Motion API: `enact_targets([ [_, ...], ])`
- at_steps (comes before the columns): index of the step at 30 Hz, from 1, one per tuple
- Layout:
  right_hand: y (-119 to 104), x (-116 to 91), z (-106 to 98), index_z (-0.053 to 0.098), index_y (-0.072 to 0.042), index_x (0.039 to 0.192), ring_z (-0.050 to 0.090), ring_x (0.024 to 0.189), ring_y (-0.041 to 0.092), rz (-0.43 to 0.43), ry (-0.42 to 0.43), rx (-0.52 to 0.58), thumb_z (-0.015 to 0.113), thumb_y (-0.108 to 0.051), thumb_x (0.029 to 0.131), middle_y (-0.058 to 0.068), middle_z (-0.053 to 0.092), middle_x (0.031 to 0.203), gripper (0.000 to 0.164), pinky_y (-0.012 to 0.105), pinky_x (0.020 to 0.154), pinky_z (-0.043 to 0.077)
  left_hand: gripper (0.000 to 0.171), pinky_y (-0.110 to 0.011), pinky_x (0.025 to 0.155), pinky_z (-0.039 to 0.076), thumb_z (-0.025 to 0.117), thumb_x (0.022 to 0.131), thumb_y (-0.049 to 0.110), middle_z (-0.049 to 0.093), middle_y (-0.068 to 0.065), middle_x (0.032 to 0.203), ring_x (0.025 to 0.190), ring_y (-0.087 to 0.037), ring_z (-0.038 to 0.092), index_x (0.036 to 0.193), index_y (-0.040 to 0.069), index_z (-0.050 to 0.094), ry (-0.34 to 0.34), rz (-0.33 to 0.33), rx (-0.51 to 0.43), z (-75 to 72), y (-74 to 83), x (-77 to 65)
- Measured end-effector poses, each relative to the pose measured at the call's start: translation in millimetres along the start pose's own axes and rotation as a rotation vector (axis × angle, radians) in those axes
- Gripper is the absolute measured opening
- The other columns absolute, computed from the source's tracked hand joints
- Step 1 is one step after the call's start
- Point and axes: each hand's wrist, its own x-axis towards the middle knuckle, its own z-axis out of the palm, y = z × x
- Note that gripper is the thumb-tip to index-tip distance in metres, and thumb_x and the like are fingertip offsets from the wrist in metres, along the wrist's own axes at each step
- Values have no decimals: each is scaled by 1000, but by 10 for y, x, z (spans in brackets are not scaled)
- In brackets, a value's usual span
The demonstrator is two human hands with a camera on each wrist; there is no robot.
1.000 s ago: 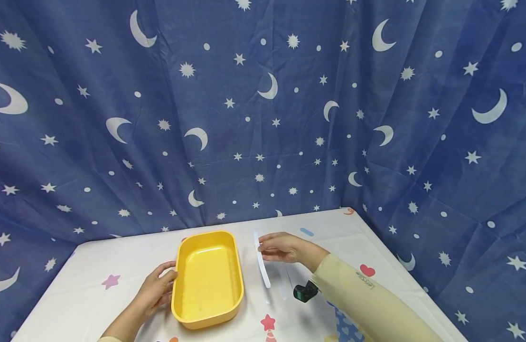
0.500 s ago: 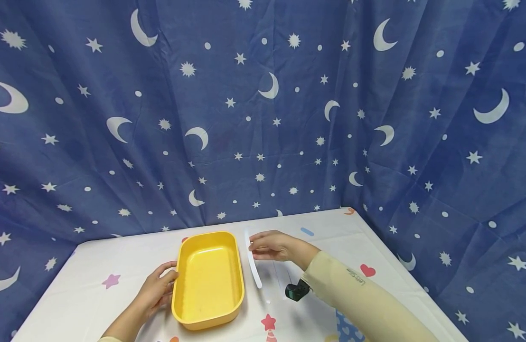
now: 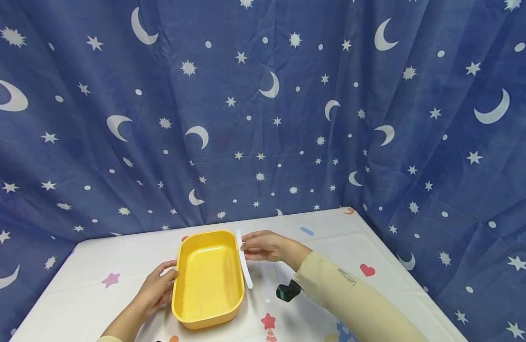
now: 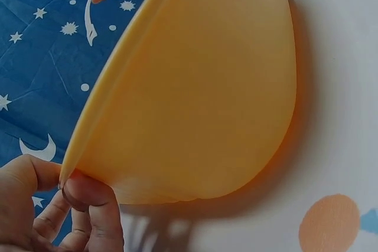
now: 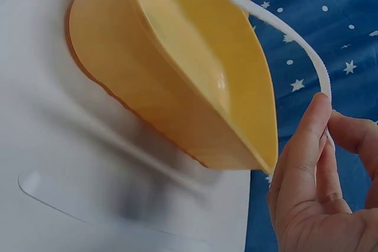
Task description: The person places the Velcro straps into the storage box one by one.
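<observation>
A yellow rectangular plastic tub [image 3: 208,280] with rounded corners stands on the table, nothing inside it. My left hand [image 3: 158,287] is at its left side; in the left wrist view the thumb and fingers pinch the rim. Between the thumb and fingers of my right hand [image 3: 263,246] is a thin, curved white strip [image 5: 289,33], finely ridged along one edge near the fingertips. In the head view the strip runs lengthwise along the tub's right rim and overlaps it. The right wrist view shows its far end raised over the tub's opening.
A pale, nearly see-through strip [image 5: 53,205] lies on the white printed tablecloth [image 3: 323,256], right of the tub. A blue curtain [image 3: 263,118] with moons and stars hangs behind the table and along its right side. A black wrist camera [image 3: 288,290] hangs below the right sleeve.
My right hand has carried the white strip leftward, from apart on the right up to the tub's right rim. My left hand and the tub have stayed in place.
</observation>
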Motion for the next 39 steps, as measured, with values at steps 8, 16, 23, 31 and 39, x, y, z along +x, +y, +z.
enact_targets([
  [8, 46, 47, 65, 61, 1, 121, 66, 78, 17, -1, -6, -17, 68, 6, 83, 10, 64, 93, 38, 26, 72, 60, 53, -32, 72, 61, 49, 97, 17, 61, -11, 105, 81, -12, 64, 146, 5, 32, -1, 2, 2, 26, 6, 13],
  [16, 92, 59, 137, 63, 0, 115, 65, 79, 18, -1, -17, -4, 67, 7, 83, 9, 63, 92, 33, 26, 71, 60, 53, -33, 73, 61, 48, 97, 16, 61, -13, 107, 83, -14, 65, 146, 4, 32, -6, 2, 6, 42, 7, 11],
  [23, 134, 60, 214, 64, -1, 113, 66, 79, 17, -1, -8, -1, 67, 7, 84, 9, 63, 92, 30, 25, 71, 60, 53, -33, 73, 61, 48, 97, 15, 63, -12, 104, 84, -15, 66, 146, 3, 32, -16, 23, 8, 52, 14, 10],
  [31, 161, 61, 403, 66, -3, 109, 67, 76, 17, 15, -17, -17, 71, 4, 83, 10, 65, 90, 28, 24, 64, 60, 52, -34, 72, 61, 48, 97, 16, 64, -11, 102, 82, -15, 65, 146, 4, 32, -1, 4, 15, 18, -24, 8],
  [39, 196, 65, 561, 67, -2, 108, 67, 75, 19, 10, -44, -12, 70, 5, 83, 10, 64, 88, 26, 27, 64, 60, 53, -30, 67, 60, 49, 97, 17, 64, -8, 101, 79, -13, 65, 145, 5, 32, 3, 3, 20, 18, -14, 10],
])
